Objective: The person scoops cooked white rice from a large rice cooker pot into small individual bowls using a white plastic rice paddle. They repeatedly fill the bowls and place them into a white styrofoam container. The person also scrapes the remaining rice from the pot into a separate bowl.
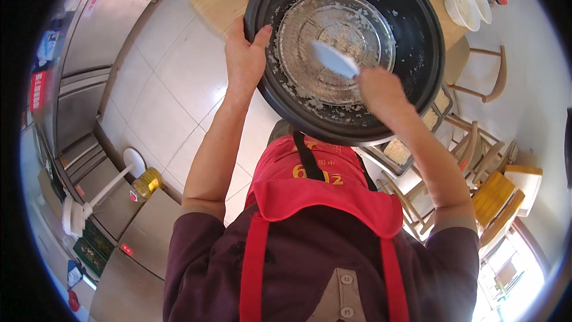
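Observation:
In front of me a large black round pot (420, 49) is tilted so that its inside faces me. Bits of cooked rice cling to its wall and ring its pale, shiny bottom (299, 44). My left hand (247, 56) grips the pot's left rim, with the thumb over the edge. A white rice paddle (333, 59), blurred as if in motion, is held by its handle in my right hand (383, 93). Its blade lies over the pot's bottom, where a patch of rice (344, 38) sticks; whether it touches there I cannot tell.
Behind the pot stands a wooden table (214, 0) with white bowls (462, 8). Metal trays of rice (397, 151) are below right, near wooden chairs (485, 74). On the left are steel cabinets (105, 27), an oil bottle (146, 182) and a white fan (73, 218).

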The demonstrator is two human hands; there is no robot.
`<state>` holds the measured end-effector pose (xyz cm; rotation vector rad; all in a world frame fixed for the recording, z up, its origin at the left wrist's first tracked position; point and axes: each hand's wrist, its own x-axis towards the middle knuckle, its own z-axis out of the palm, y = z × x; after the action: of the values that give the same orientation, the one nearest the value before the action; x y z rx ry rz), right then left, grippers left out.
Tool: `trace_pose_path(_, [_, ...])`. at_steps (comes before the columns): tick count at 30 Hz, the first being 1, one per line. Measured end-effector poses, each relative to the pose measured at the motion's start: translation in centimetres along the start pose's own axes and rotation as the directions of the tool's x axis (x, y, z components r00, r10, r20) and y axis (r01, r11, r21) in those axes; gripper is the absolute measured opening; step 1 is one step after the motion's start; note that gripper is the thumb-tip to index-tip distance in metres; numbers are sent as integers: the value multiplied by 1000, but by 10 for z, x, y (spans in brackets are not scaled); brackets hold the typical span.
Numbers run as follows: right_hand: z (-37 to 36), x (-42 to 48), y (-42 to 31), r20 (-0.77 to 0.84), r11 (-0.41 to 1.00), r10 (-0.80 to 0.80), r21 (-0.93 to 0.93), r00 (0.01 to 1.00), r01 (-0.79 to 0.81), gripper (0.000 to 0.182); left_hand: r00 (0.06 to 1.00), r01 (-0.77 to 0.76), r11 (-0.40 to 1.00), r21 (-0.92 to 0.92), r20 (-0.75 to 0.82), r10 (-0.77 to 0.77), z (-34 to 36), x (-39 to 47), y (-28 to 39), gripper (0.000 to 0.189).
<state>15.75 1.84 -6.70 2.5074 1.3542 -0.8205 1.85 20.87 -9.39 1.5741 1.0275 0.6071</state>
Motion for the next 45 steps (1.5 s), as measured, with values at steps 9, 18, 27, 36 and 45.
trace_pose_path(9, [-22,107,15,-416,892,-413,-366,810,267,11,999,23,993,112,-32,-20,1,-4,11,38])
trace_pose_path(18, [20,55,-21,-136,787,-553,-408,822,462,10,998,-25,992,123,-55,32,1,1,3,38])
trace_pose_path(27, [-37,47,7,-166,852,-479,-324,862,411,7,997,-33,994,103,-64,40,0,-2,0,38])
trace_pose_path(36, [-4,47,-2,20,650,-720,-332,694,684,8,998,-27,995,93,-52,32,4,-3,3,37])
trace_pose_path(45, [-38,88,-10,-237,756,-637,-376,733,536,5,997,-24,992,124,-63,32,4,-2,0,38])
